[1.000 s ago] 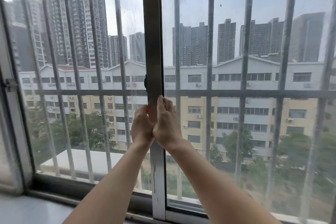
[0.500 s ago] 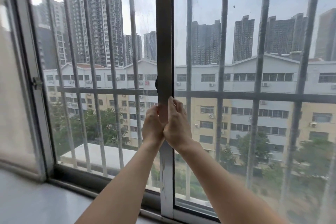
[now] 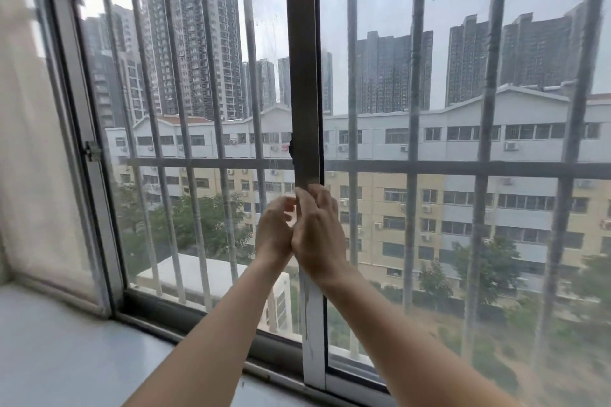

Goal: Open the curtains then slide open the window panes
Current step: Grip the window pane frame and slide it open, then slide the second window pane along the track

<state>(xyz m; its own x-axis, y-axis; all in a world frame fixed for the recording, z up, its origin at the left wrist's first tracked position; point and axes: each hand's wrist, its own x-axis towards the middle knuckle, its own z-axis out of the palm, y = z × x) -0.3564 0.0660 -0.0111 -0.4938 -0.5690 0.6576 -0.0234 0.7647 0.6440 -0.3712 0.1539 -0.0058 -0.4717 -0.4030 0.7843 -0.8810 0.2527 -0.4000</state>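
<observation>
- Two bare forearms reach up from the bottom edge toward the middle of the window, above a pale sill.
- At their ends, the left hand and the right hand meet at the central upright frame, heels pressed side by side.
- On the left hand the fingers curl loosely with the thumb held apart; its fingertips sit at the left edge of the frame, and whether they actually grip it cannot be told.
- On the right hand the fingers are bent over the front of the frame, fingertips resting on the metal; a firm clasp cannot be confirmed.
- Flanking that frame are the left pane and the right pane, both dusty and streaked, the frame standing at mid-window.
- Off at the far left hangs a pale curtain, drawn to the side beside the outer frame, which carries a small latch.
- Just behind the glass, grey security bars run upright, crossed by one horizontal rail.
- Beyond them lie trees, a long low building and dark tower blocks under a hazy sky.
</observation>
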